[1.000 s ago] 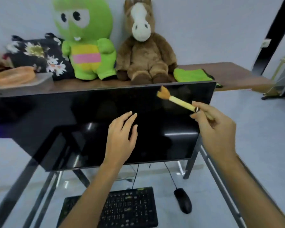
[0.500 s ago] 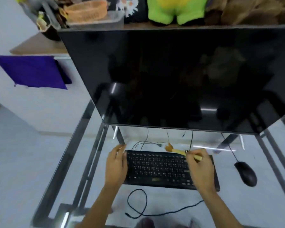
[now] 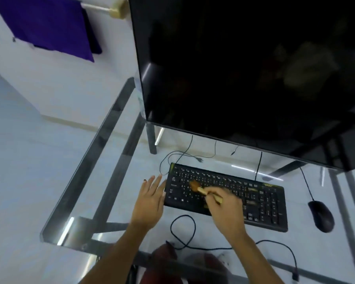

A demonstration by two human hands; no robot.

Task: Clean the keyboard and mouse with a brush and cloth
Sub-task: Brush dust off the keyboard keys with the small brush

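A black keyboard lies on the glass desk under the monitor. My right hand grips a small wooden brush, and its brown bristles rest on the keys at the keyboard's left part. My left hand lies flat with fingers apart against the keyboard's left edge and holds nothing. A black wired mouse sits to the right of the keyboard. No cleaning cloth is within reach of either hand.
A large dark monitor fills the top right and overhangs the desk. Loose black cables loop in front of and behind the keyboard. A purple cloth hangs on a rail at top left.
The view tilted down from the monitor and shelf to the desk. My right hand brought the brush down onto the keys and swept it left. My left hand settled at the keyboard's left edge.
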